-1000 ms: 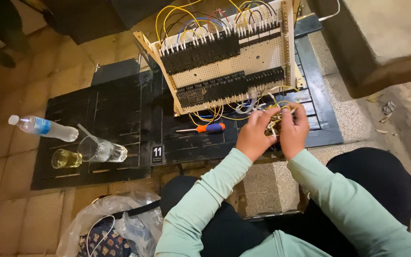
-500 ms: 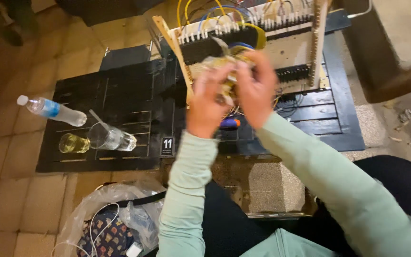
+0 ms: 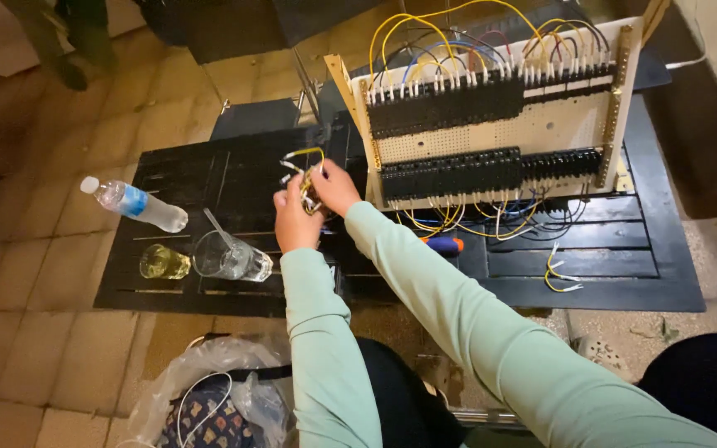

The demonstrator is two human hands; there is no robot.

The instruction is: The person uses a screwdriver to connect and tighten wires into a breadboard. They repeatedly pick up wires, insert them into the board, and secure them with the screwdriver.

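Note:
My left hand and my right hand are together over the black slatted table, both closed on a small bundle of yellow and white wires. Just right of the hands leans a pale perforated wiring board with two rows of black terminal blocks and many yellow, blue and black wires. A screwdriver with a blue and orange handle lies below the board, partly hidden by my right sleeve. A loose yellow and white wire piece lies on the table at the right.
A plastic water bottle lies at the table's left end. A small glass of yellowish liquid and a clear glass with a spoon stand near the front edge. A plastic bag sits on the tiled floor. Another person's legs stand top left.
Both hands carried the wire bundle leftward from in front of the board's lower right to the table left of the board. The view shifted as my head moved.

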